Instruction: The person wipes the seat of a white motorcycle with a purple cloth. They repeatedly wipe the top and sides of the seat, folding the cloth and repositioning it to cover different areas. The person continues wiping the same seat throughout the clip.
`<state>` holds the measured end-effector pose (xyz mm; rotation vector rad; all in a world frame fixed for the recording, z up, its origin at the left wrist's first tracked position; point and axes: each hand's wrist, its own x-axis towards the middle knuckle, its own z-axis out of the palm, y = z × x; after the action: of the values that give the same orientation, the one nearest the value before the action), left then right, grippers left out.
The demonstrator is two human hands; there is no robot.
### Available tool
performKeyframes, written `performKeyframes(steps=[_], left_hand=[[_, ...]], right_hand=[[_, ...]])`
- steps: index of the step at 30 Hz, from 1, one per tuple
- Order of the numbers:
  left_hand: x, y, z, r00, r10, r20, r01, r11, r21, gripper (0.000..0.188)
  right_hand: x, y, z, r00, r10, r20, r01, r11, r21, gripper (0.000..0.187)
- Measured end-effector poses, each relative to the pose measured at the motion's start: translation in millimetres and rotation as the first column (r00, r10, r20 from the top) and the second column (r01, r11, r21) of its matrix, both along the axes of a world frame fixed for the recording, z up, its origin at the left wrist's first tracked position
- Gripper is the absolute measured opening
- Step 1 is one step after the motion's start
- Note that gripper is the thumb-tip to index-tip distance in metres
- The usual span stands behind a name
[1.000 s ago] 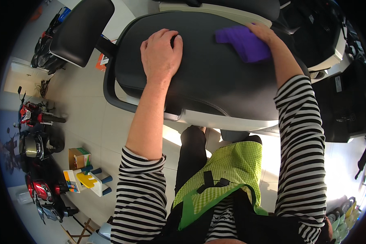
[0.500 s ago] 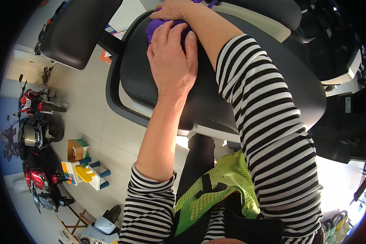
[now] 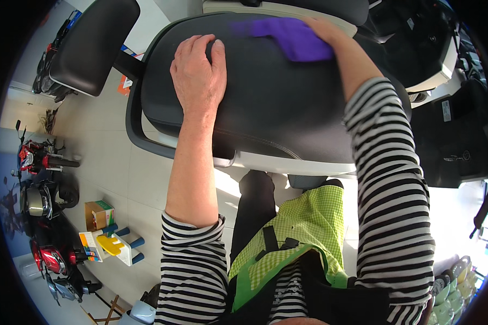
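Purple cloth (image 3: 305, 41) is pinched in the right hand's grip (image 3: 322, 30), left hand (image 3: 200, 76) spread on the seat (image 3: 271, 103).

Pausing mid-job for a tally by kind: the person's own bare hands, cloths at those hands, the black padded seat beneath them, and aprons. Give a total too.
Bare left hand and bare right hand: 2
Purple fabric cloth: 1
Wide black padded seat: 1
Yellow-green checked fabric apron: 1
Total: 5
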<state>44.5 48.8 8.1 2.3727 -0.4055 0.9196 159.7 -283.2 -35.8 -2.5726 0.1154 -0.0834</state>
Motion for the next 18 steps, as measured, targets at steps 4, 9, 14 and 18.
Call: performKeyframes(steps=[4, 9, 14, 18], left_hand=[[-2, -1, 0, 1.0, 0.01, -0.027, -0.009, 0.999, 0.033, 0.027], [0, 0, 1, 0.999, 0.03, -0.037, -0.028, 0.997, 0.074, 0.029], [2, 0, -1, 0.997, 0.06, -0.039, -0.055, 0.991, 0.125, 0.033], [2, 0, -2, 0.994, 0.083, -0.075, -0.069, 0.982, 0.177, 0.037]], right_hand=[[-72, -133, -10, 0.977, -0.102, -0.187, 0.08, 0.989, -0.121, 0.051], [-148, -199, -7, 0.962, -0.149, -0.229, 0.012, 0.859, -0.511, 0.053], [-189, -146, -4, 0.884, -0.468, 0.015, 0.464, 0.872, -0.154, 0.061], [-209, -88, 7, 0.904, -0.371, 0.213, 0.423, 0.85, -0.315, 0.059]])
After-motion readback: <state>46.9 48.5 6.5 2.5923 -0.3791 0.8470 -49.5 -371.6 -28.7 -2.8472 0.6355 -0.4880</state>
